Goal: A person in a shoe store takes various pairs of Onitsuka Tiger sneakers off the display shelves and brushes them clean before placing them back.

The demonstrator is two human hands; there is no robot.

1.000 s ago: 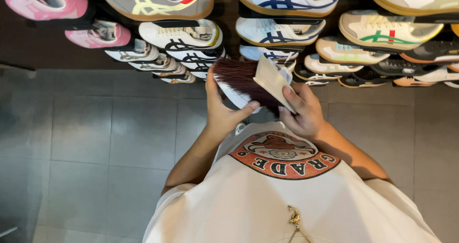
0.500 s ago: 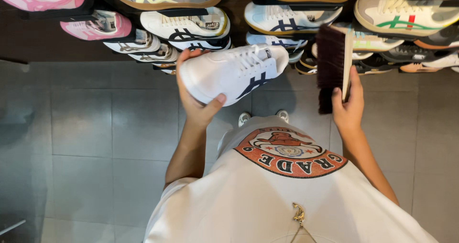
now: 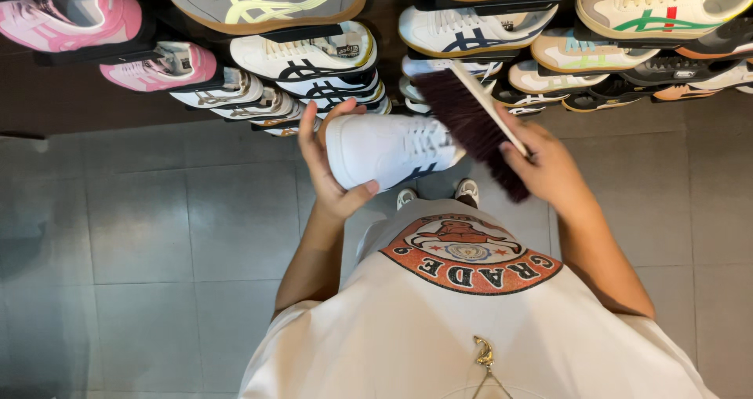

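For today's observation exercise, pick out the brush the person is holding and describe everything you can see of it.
The brush has a long, pale, flat back, seemingly wood, and a dense block of dark reddish-brown bristles. It is held tilted, one end up toward the shelves of shoes, the other down in the right hand, whose fingers wrap its lower end. The bristles face left and meet the laced top of the white sneaker, which the left hand holds in the air above the grey tiled floor.

Smooth white leather-look sneaker (image 3: pixel 390 149), matt finish; brush (image 3: pixel 474 124) shows coarse dark bristles on pale wood; floor (image 3: pixel 157 234) tiles grey, dull.
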